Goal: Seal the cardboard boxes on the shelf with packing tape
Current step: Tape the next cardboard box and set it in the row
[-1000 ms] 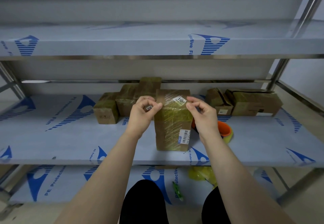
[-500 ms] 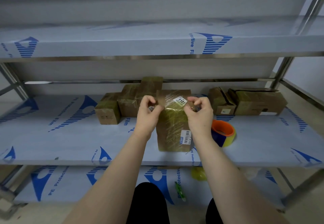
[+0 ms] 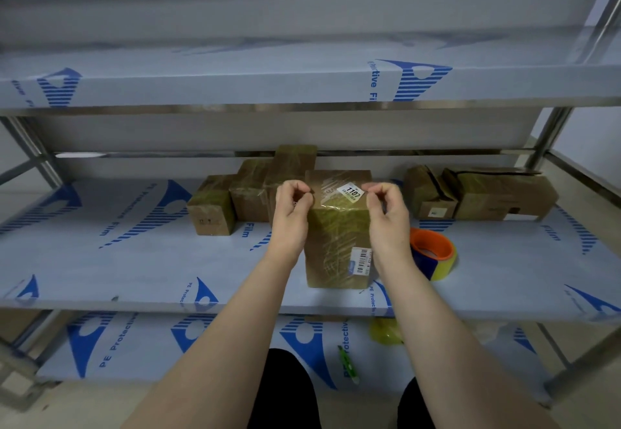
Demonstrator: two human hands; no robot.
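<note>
1. We see a tall brown box [image 3: 339, 237] standing upright near the front of the middle shelf [image 3: 134, 260]. It is wrapped in shiny film and has a white label on top.
2. The left hand [image 3: 290, 217] is at the box's top left edge, thumb and forefinger pinching one end of a clear strip of tape [image 3: 327, 190].
3. The right hand [image 3: 386, 217] pinches the other end at the top right edge (the strip is faint, and we make it out mostly by its glare).
4. A roll of tape [image 3: 433, 253] with an orange core lies just right of the box.
5. Behind, we see wrapped boxes [image 3: 255, 193] on the left and loose-flapped boxes [image 3: 484, 193] on the right.
</note>
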